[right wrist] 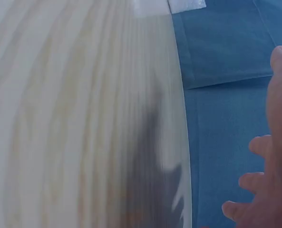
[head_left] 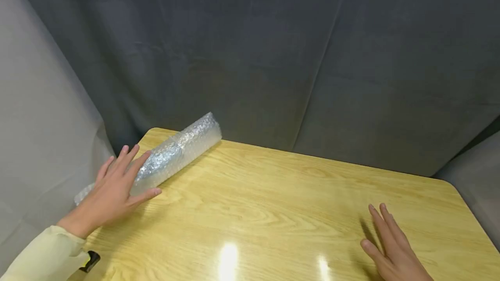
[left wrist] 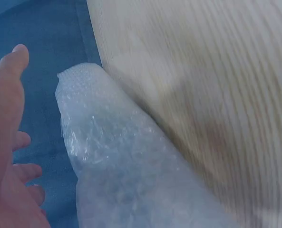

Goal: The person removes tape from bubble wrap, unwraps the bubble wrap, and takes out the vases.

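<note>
A roll of clear bubble wrap (head_left: pixel 187 146) lies slantwise on the left of the table, its far end reaching the back edge. My left hand (head_left: pixel 113 185) is over the near part of the roll with fingers spread and straight, hiding some of it. In the left wrist view the bubble wrap (left wrist: pixel 126 152) runs up the middle, and the left hand (left wrist: pixel 5 137) shows at the left with its thumb apart from it. My right hand (head_left: pixel 394 246) hovers over the right front of the table, fingers extended, holding nothing; its shadow falls on the wood.
The light wood-grain table (head_left: pixel 273 198) has rounded back corners and bright light reflections near the front. A dark curtain (head_left: pixel 250 55) hangs behind it, and a pale grey one (head_left: pixel 43 99) stands close on the left. A black band (head_left: pixel 91 261) sits at the left sleeve.
</note>
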Motion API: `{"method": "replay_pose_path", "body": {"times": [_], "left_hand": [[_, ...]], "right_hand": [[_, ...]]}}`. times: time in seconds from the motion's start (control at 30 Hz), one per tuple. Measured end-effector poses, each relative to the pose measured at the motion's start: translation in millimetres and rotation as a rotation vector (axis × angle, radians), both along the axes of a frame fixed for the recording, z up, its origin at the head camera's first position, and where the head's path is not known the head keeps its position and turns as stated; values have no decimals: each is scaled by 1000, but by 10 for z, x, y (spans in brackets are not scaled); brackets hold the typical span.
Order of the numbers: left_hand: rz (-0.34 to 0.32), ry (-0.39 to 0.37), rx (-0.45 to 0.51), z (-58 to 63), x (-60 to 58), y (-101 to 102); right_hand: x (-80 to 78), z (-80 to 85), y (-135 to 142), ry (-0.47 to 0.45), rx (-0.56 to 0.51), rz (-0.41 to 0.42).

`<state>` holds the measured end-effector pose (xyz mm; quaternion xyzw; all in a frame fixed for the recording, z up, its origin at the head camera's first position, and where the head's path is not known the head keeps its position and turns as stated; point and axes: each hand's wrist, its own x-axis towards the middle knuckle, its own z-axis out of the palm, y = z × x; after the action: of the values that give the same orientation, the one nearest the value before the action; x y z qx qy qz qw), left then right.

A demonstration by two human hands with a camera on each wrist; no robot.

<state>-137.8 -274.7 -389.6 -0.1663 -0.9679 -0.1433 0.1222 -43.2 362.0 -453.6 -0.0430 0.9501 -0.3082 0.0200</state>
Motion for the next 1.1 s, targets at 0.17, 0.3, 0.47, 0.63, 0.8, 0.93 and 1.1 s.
{"method": "replay_pose_path", "body": {"times": [0.17,0.3,0.47,0.63,0.8,0.93,1.1], "left_hand": [[1,6,-19,52,-32,-49],[-5,2,-19,82,-68,-82],[-30,39,-18,136,-117,-91],[-21,14,-21,200,-191,-121],[-4,-22,-36,262,-275,-163],[-7,-29,-42,275,-321,-187],[-3,-52,-31,262,-352,-223]], "right_hand": [[-25,47,-115,-23,1,-1],[-25,26,-169,-49,6,-7],[-51,37,-277,-69,-17,2],[-56,81,-430,-40,-18,17],[-42,90,-585,15,-18,33],[-50,110,-696,18,-33,42],[-77,152,-828,33,-37,61]]}}
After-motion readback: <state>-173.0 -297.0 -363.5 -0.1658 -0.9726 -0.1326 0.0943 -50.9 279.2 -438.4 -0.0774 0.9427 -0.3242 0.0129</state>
